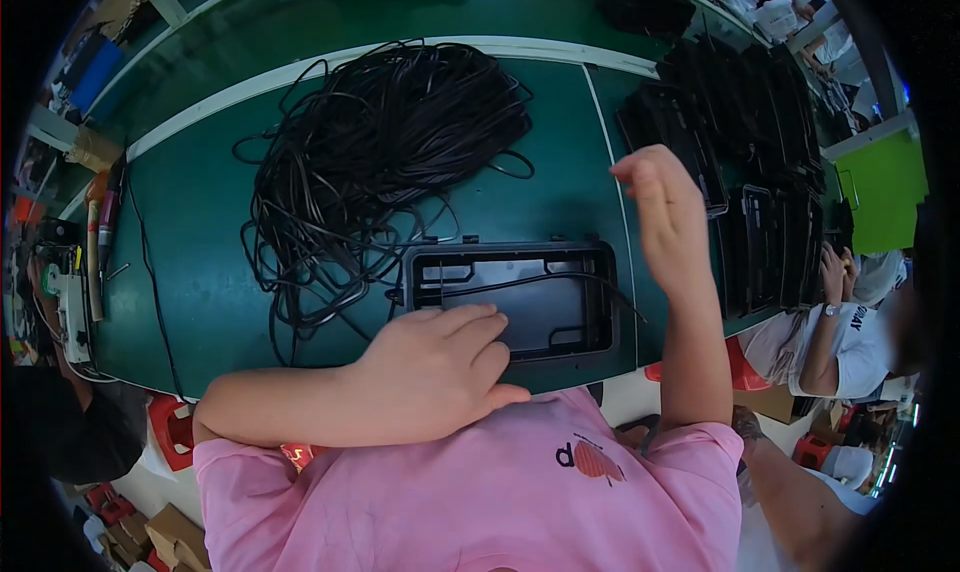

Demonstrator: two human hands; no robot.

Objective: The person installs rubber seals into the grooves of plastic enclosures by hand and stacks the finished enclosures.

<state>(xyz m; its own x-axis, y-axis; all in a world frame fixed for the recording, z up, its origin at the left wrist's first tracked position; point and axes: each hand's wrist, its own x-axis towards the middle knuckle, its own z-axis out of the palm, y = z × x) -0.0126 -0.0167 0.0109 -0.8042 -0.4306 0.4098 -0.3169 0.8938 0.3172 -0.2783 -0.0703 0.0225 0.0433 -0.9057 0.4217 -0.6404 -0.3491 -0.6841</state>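
A black rectangular plastic box [607,302] lies open-side up near the table's front edge. Across it runs a black cable [560,276], its thin end sticking out past the right wall. Over the box's near left corner rests my left hand [435,357], fingers extended and somewhat spread; the surface beneath its palm is hidden. Raised to the right of the box is my right hand [665,207], its fingers bent and together. Whatever those fingers may hold is out of sight. Behind the box sprawls a big tangled heap of black cables [400,122].
Stacked black plastic cases [755,242] stand on the right side of the green table [190,232]. Tools with handles [100,222] and a small white device [72,307] line the left edge. A co-worker in a white shirt [850,332] sits at the right.
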